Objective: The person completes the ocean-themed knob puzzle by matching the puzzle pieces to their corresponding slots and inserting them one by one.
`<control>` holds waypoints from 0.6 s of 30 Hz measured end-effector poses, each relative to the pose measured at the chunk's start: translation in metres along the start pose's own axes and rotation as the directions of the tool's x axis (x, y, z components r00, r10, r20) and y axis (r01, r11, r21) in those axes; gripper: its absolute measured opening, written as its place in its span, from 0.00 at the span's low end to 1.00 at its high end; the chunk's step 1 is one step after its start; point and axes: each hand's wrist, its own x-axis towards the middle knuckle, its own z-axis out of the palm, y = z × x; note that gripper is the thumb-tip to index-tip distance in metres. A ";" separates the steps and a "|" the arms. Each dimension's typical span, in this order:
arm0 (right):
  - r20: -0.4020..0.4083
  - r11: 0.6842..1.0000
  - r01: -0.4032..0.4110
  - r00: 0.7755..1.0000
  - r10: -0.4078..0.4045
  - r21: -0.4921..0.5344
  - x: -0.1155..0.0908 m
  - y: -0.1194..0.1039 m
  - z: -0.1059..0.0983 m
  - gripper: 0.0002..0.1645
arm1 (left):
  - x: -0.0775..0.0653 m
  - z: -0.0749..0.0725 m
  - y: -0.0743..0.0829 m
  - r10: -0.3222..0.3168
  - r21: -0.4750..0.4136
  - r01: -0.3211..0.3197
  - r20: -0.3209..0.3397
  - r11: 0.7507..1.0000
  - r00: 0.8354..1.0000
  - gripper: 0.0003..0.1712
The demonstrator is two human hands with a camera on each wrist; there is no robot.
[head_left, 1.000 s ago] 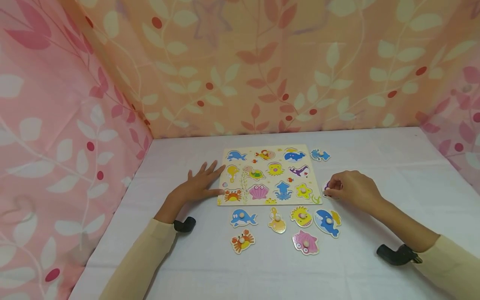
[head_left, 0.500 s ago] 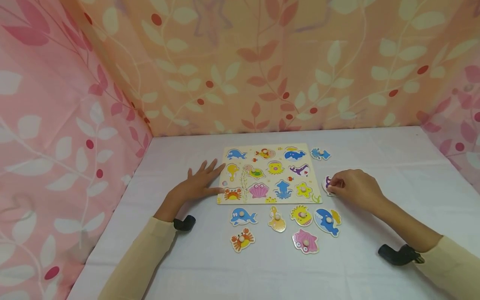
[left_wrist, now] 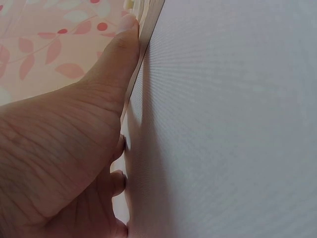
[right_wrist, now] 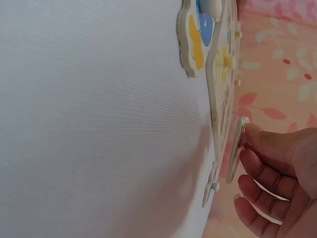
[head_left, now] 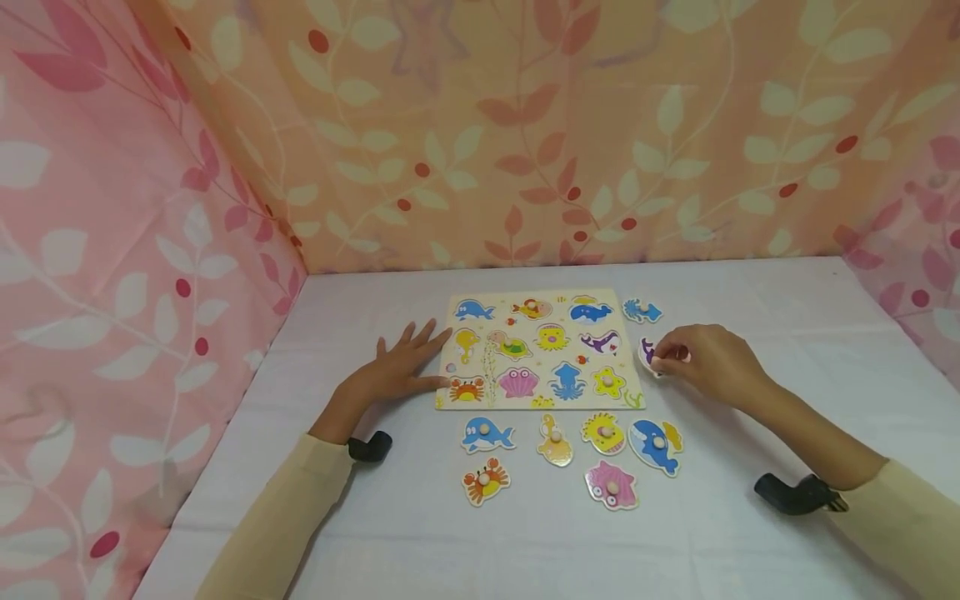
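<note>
In the head view, my right hand pinches a purple-and-white whale puzzle piece just right of the pegged puzzle board. The right wrist view shows this whale piece edge-on between thumb and fingers, raised off the cloth; its knob is hidden by the fingers. My left hand lies with fingers spread at the board's left side. Its thumb and fingertips touch the edge, and in the left wrist view the thumb lies along the board's side. A yellow starfish piece sits in the board.
A blue squid piece lies beyond the right hand. Below the board lie several knobbed pieces, among them a dolphin, a crab, a seahorse, a blue whale and a pink shell. Patterned curtains surround the white-covered table.
My right hand has lifted the purple whale piece and shifted it slightly away from me, toward the far side. My left hand stays at the board's edge.
</note>
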 end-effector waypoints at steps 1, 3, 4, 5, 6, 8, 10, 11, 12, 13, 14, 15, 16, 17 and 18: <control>-0.002 1.000 0.002 1.000 -0.002 -0.002 0.002 -0.001 -0.001 0.11 | 0.000 0.000 0.000 0.002 -0.001 -0.002 0.000 1.000 1.000 0.55; 0.000 1.000 0.011 1.000 -0.011 -0.008 0.005 -0.002 -0.001 0.11 | 0.000 -0.001 0.001 0.000 -0.001 0.000 0.001 1.000 1.000 0.55; 0.001 1.000 0.016 1.000 -0.016 -0.012 0.007 -0.003 -0.001 0.11 | 0.000 -0.001 0.001 -0.001 -0.001 0.001 0.000 1.000 1.000 0.55; 0.003 1.000 0.022 1.000 -0.022 -0.015 0.009 -0.003 -0.001 0.11 | 0.000 -0.001 0.002 -0.001 -0.001 0.001 0.000 1.000 1.000 0.55; 0.004 0.999 0.030 1.000 -0.030 -0.018 0.010 -0.004 -0.001 0.11 | 0.000 -0.001 0.002 -0.001 0.001 0.001 -0.001 1.000 1.000 0.55; 0.008 0.999 0.049 0.999 -0.048 -0.022 0.014 -0.004 -0.001 0.11 | 0.000 -0.001 0.003 -0.003 0.006 0.003 -0.003 1.000 1.000 0.55; 0.010 0.997 0.069 0.998 -0.069 -0.022 0.018 -0.004 0.000 0.10 | 0.000 -0.001 0.004 -0.005 0.008 0.005 -0.003 1.000 1.000 0.55; 0.010 0.997 0.079 0.997 -0.079 -0.022 0.020 -0.004 0.000 0.10 | 0.000 -0.001 0.004 -0.007 0.011 0.007 -0.002 1.000 1.000 0.55; 0.010 0.996 0.089 0.996 -0.089 -0.022 0.021 -0.003 0.001 0.10 | 0.000 -0.001 0.004 -0.009 0.012 0.009 -0.002 1.000 1.000 0.55; 0.011 0.995 0.097 0.995 -0.097 -0.022 0.023 -0.003 0.001 0.10 | 0.000 -0.001 0.004 -0.010 0.014 0.010 -0.002 1.000 1.000 0.55; 0.013 0.994 0.103 0.995 -0.102 -0.021 0.025 -0.003 0.002 0.10 | 0.000 -0.001 0.004 -0.012 0.015 0.013 -0.001 1.000 1.000 0.55; 0.015 0.994 0.105 0.994 -0.105 -0.019 0.027 -0.002 0.002 0.10 | 0.000 -0.001 0.004 -0.014 0.015 0.014 -0.001 1.000 1.000 0.55; 0.018 0.994 0.107 0.994 -0.106 -0.018 0.028 -0.002 0.002 0.10 | 0.000 -0.001 0.004 -0.016 0.017 0.016 0.000 1.000 1.000 0.55; 0.022 0.994 0.107 0.994 -0.106 -0.018 0.029 -0.002 0.003 0.10 | 0.000 -0.001 0.003 -0.017 0.018 0.017 0.001 1.000 1.000 0.55; 0.026 0.994 0.111 0.994 -0.111 -0.019 0.031 -0.002 0.003 0.10 | 0.001 -0.001 0.003 -0.018 0.018 0.018 0.001 1.000 1.000 0.55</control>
